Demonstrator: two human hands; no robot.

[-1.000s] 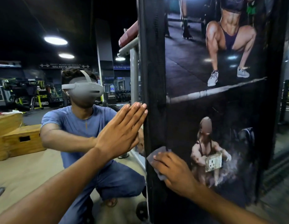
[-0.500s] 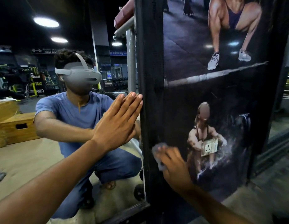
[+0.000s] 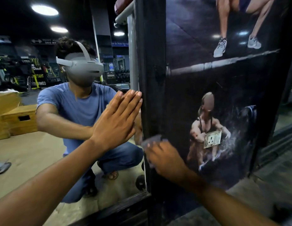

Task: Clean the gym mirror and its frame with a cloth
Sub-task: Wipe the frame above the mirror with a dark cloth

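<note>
The gym mirror (image 3: 44, 152) fills the left half and reflects a crouching person wearing a headset. Its black frame (image 3: 151, 62) runs upright through the middle, with a bottom rail (image 3: 125, 207) below. My left hand (image 3: 116, 121) lies flat on the glass beside the frame, fingers straight and together. Lower down, my right hand (image 3: 166, 159) holds a small grey cloth (image 3: 151, 140) against the upright frame. The cloth and fingers are blurred by motion, and most of the cloth is hidden under the hand.
A dark fitness poster (image 3: 207, 79) covers the panel right of the frame, with a white wall socket (image 3: 213, 139) set in it. The grey floor (image 3: 272, 176) shows at the lower right. The mirror reflects wooden boxes (image 3: 16, 118) and gym machines.
My right hand has slid the cloth a little down and to the left on the frame. My left hand stays flat on the glass. The view has dropped lower.
</note>
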